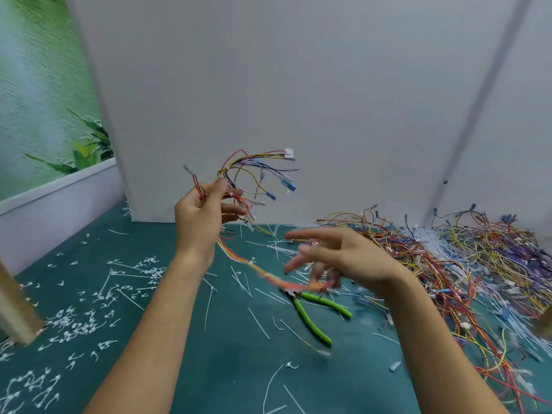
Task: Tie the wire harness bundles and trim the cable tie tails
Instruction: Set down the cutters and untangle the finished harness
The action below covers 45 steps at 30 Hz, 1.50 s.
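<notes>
My left hand (203, 216) is raised above the green table and grips a wire harness (254, 174), whose coloured wires fan out upward with white and blue connectors at their ends. The harness's orange and yellow trunk (260, 271) trails down to the right and carries white cable ties. My right hand (337, 258) is blurred, with its fingers spread loosely over the lower end of that trunk; whether it holds the trunk is unclear. Green-handled cutters (316, 315) lie on the table just below my right hand.
A large tangled heap of wire harnesses (466, 264) covers the table's right side. Cut cable tie tails (80, 318) and loose white cable ties (257, 322) litter the green table (209, 369). A grey partition (298, 100) stands behind. A wooden post (15, 312) is at the left edge.
</notes>
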{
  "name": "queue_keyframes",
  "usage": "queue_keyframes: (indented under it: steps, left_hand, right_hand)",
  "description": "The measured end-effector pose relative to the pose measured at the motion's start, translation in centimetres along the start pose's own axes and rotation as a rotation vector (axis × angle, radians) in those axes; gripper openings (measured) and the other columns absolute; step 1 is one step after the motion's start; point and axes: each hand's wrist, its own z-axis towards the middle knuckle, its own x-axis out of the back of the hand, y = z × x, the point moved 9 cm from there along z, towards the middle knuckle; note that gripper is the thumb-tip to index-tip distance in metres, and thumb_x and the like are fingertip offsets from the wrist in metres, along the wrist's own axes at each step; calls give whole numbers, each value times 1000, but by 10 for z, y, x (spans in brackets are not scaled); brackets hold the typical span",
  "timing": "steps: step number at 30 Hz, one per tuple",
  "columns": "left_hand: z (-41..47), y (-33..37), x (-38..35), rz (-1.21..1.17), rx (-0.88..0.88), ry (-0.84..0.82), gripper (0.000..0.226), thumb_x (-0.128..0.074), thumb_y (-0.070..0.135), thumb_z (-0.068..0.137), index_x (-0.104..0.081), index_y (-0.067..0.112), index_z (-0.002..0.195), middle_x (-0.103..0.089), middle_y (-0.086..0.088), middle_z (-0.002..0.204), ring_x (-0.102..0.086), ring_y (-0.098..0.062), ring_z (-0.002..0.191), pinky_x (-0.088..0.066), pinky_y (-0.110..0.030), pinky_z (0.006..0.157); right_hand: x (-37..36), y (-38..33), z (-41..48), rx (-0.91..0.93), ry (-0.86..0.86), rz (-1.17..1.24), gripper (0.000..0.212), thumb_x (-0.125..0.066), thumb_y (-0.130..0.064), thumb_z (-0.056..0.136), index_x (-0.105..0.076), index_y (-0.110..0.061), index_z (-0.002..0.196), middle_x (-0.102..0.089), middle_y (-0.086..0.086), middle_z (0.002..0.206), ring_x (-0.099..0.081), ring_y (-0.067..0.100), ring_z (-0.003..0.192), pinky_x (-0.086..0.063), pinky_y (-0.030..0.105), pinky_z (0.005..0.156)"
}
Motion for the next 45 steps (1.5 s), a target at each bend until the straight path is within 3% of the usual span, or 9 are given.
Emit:
queue_keyframes:
  steps: [3,7,11,16,22,30,34,38,45]
  left_hand:
    - [3,-2,5,-77,57,-51,22,-62,30,98,-66,9,91,-76,-15,92,-67,-18,54,-57,-30,58]
    - [5,0,6,-141,99,-114,16,-61,25,96,-64,11,89,-74,-19,91,-60,-19,54,-56,-32,58]
    - [1,2,0,-109,121,-150,19,-62,26,92,-68,11,83,-73,-23,92,-60,-20,53,-55,-31,55]
    - [-8,-3,-18,-178,246,-240,31,-57,26,96,-73,13,72,-74,-16,84,-58,-14,49,-57,-29,55]
    - [-14,-14,-29,-258,366,-301,32,-57,25,97,-73,14,71,-69,-8,74,-53,-8,45,-49,-22,44]
    - [11,-33,22,685,231,-118,33,-68,40,91,-66,8,83,-62,-11,78,-58,-23,76,-45,-31,69]
    - [-3,-20,10,1229,92,-132,56,-63,49,92,-55,0,118,-61,-19,116,-59,-37,111,-48,-41,89]
    - [-29,-36,-30,967,261,-446,55,-53,52,98,-73,7,73,-73,0,70,-63,-20,58,-44,-26,54]
    - [-69,-89,-66,281,714,-602,34,-62,39,99,-75,8,104,-78,-5,98,-68,-18,73,-47,-25,54]
  right_hand:
    - [-18,11,0,-60,-154,-87,30,-62,-31,105,-64,-27,135,-80,10,106,-79,31,84,-48,23,44]
    - [16,2,10,45,399,-216,22,-71,-39,98,-74,-18,104,-79,7,83,-76,28,76,-50,24,55]
    - [-14,-3,20,138,326,-251,60,-82,-53,80,-65,-27,131,-73,-13,120,-66,-5,109,-54,20,94]
    - [-37,14,30,35,325,-191,86,-80,-53,83,-41,-23,154,-59,-6,144,-57,4,129,-48,30,110]
    - [-45,15,33,117,228,100,24,-70,-18,99,-68,-3,117,-78,13,99,-77,21,82,-61,31,76]
    - [-6,2,21,169,422,320,10,-73,-3,93,-70,4,98,-77,23,86,-76,22,69,-62,27,65]
    - [-3,10,22,136,481,317,12,-75,-6,92,-69,4,97,-77,22,82,-77,22,71,-63,28,67]
    - [-2,18,24,97,523,251,19,-77,-11,92,-71,6,97,-77,21,79,-75,18,64,-60,23,60]
    - [14,21,21,99,623,-93,14,-74,-26,96,-77,-12,92,-78,2,82,-75,16,79,-59,26,73]
